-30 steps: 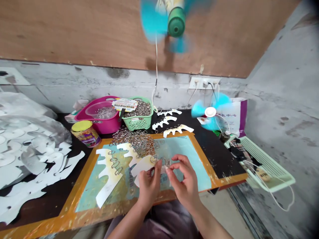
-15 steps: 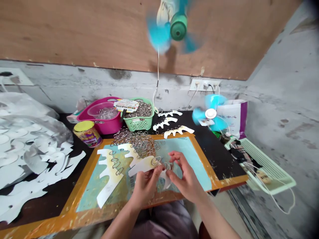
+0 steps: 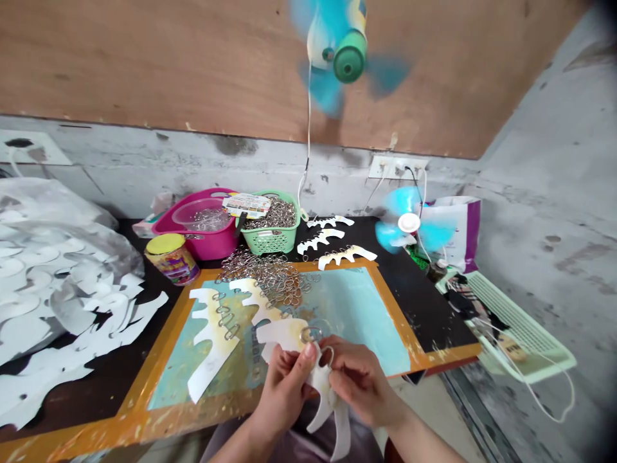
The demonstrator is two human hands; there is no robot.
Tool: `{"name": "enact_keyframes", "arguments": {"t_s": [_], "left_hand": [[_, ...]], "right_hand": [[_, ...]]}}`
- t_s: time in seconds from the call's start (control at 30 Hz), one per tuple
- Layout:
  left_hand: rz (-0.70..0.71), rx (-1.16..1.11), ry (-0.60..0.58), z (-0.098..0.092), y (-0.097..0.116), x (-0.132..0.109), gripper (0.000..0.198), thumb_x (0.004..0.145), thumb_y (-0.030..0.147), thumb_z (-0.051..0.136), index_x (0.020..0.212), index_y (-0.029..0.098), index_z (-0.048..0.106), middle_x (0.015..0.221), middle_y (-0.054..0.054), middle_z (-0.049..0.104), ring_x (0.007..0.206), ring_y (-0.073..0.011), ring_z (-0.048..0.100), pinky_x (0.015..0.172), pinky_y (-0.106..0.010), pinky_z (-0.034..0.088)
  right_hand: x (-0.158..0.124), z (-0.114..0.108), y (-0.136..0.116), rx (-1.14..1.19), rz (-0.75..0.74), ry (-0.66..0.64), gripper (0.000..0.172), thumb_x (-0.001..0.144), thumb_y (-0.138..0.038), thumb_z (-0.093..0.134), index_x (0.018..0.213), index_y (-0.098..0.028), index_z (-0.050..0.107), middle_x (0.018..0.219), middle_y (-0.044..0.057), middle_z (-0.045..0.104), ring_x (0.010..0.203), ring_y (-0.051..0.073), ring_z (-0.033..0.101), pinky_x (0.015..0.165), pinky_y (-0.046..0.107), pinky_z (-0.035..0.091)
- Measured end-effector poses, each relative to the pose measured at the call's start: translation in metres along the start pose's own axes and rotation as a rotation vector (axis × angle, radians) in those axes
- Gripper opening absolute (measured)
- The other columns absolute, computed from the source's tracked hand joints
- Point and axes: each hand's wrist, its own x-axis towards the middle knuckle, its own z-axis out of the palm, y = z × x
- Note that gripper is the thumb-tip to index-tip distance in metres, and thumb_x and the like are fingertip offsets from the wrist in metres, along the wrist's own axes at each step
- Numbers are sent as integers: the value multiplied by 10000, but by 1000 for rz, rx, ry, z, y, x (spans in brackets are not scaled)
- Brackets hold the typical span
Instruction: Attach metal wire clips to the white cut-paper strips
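the left hand (image 3: 284, 386) and right hand (image 3: 361, 382) are both closed, pinching a white card strip (image 3: 328, 399) between fingers and thumbs just above the near edge of a painted board (image 3: 366, 315). the strip has dropped from level to hanging down past that edge. a metal ring (image 3: 311, 334) stands at its top, with a 2nd ring (image 3: 328, 355) just beside it. further strips (image 3: 212, 341) lie on the board, near a heap of rings (image 3: 263, 276). at the far side of the desk (image 3: 409, 302), a green basket (image 3: 284, 241) of rings carries a printed tag (image 3: 243, 206), too small to read.
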Motion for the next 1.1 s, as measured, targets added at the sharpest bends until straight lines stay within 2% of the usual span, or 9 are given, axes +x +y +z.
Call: {"name": "enact_keyframes", "arguments": {"t_s": [0.13, 0.27, 0.4, 0.5, 0.6, 0.83, 0.93, 1.0, 1.1], "left_hand": [[-58, 170, -91, -2, -2, 1, 554, 768, 628, 688, 565, 140, 519, 439, 65, 360, 379, -25, 280, 368, -156, 246], [-120, 63, -86, -10, -8, 2, 596, 710, 742, 650, 622, 169, 515, 448, 56, 447, 334, -59, 390, 333, -178, 323], [-143, 25, -231, -14, -5, 0, 564, 657, 693, 739, 673, 156, 567, 546, 20, 556, 348, -57, 434, 333, -183, 364], [-189, 96, -338, -12, 3, -5, 506, 762, 597, 714, 611, 132, 584, 450, 26, 490, 295, -25, 332, 297, -156, 263], [-216, 8, -415, -11, 5, -15, 580, 756, 655, 677, 514, 146, 542, 353, 32, 399, 253, -27, 284, 286, -167, 158], [-253, -135, -302, -5, -2, -36, 500, 664, 626, 774, 654, 161, 594, 396, 42, 417, 306, -41, 323, 351, -180, 240], [-248, -84, -350, -9, -9, -30, 500, 681, 621, 769, 663, 148, 609, 453, 24, 459, 336, -36, 359, 370, -168, 257], [-259, -34, -385, -14, -13, -22, 537, 605, 640, 810, 675, 140, 627, 519, -10, 535, 373, -67, 445, 380, -180, 330], [-211, 30, -189, -17, -10, -7, 617, 519, 694, 816, 755, 144, 661, 630, -43, 615, 466, -137, 553, 410, -238, 451]], "right_hand": [[-5, -6, 6, 137, 151, -12, 459, 892, -607, 532, 689, -196, 559, 739, 38, 541, 710, 194, 518, 680, 327, 445], [-10, -7, 8, 152, 246, -45, 416, 930, -516, 543, 702, -176, 623, 750, 36, 569, 721, 186, 560, 668, 298, 443], [-17, -3, 10, 223, 294, 19, 397, 905, -495, 595, 658, -185, 570, 711, 15, 517, 647, 158, 529, 617, 280, 433], [-20, 2, 4, 320, 302, -12, 433, 871, -558, 611, 643, -191, 576, 710, 22, 512, 652, 168, 532, 647, 304, 450], [-19, 10, -6, 383, 282, -26, 483, 822, -630, 620, 605, -201, 572, 734, 51, 549, 699, 199, 554, 693, 338, 468], [-20, 31, 3, 411, 113, 33, 589, 753, -731, 586, 493, -225, 438, 622, 51, 546, 606, 203, 542, 641, 356, 477], [-27, 31, 14, 437, 101, 89, 569, 765, -701, 612, 504, -221, 452, 596, 38, 522, 620, 207, 550, 638, 348, 473], [-32, 24, 17, 420, 148, 97, 518, 812, -651, 605, 553, -218, 490, 628, 37, 523, 641, 203, 546, 638, 335, 459], [-36, 7, 17, 237, 194, 103, 451, 892, -568, 553, 622, -209, 516, 692, 34, 512, 656, 184, 506, 633, 308, 429]]}}
